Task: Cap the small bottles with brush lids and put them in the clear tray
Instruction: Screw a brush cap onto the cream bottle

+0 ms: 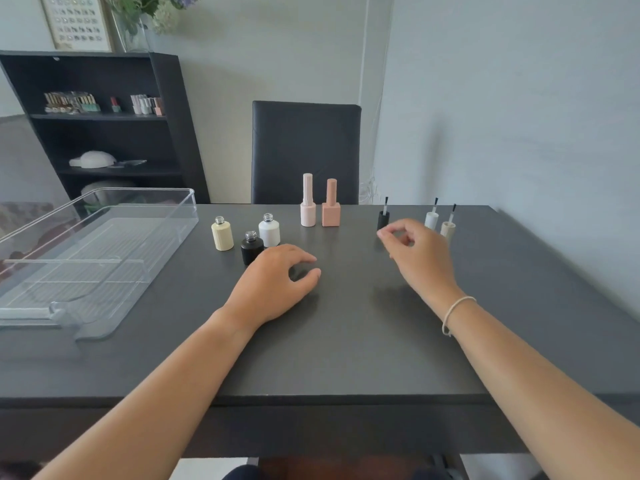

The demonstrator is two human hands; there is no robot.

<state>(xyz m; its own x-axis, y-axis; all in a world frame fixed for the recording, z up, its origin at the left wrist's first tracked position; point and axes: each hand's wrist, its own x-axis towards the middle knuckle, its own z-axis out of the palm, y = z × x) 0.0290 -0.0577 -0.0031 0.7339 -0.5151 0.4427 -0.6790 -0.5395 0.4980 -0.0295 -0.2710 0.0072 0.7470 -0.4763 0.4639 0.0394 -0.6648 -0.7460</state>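
Three uncapped small bottles stand left of centre: a cream bottle (pixel 222 234), a black bottle (pixel 251 247) and a white bottle (pixel 269 230). Three brush lids stand upside down at the right: a black lid (pixel 383 217), a white lid (pixel 431 218) and a cream lid (pixel 447 229). My left hand (pixel 273 282) rests on the table just right of the black bottle, fingers curled apart, holding nothing. My right hand (pixel 417 252) hovers in front of the lids, fingers loosely apart and empty. The clear tray (pixel 173 216) lies at the left with nothing in it.
Two capped pink bottles (pixel 320 202) stand at the back of the dark table (pixel 346 341). A black chair (pixel 304 150) stands behind the table. A dark shelf unit (pixel 166 140) stands at the back left, and a wall runs close along the right.
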